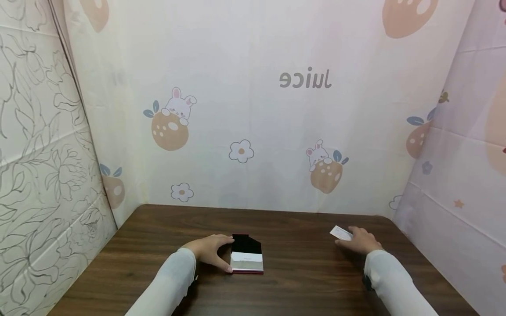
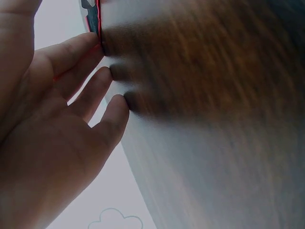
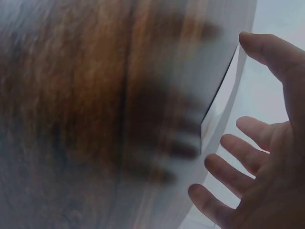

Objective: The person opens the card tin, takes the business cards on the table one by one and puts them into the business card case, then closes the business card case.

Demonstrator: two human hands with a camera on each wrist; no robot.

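Note:
In the head view a card case (image 1: 247,265) lies unfolded on the table, with a black inside, a red edge and a white card (image 1: 246,256) in it. My left hand (image 1: 209,250) is at its left side, thumb by the near corner and forefinger by the far corner. The left wrist view shows the other fingers (image 2: 116,114) extended, their tips at the tabletop. On the right, a small white card (image 1: 341,233) lies flat. Over its near end my right hand (image 1: 359,240) spreads its thumb and fingers on either side, apart from the card (image 3: 220,98) in the right wrist view.
The dark brown wooden table (image 1: 292,281) reaches back to a patterned curtain (image 1: 253,184). Printed cloth also hangs along the left (image 1: 43,145) and right (image 1: 454,175) sides. Tabletop lies between the card case and the loose card.

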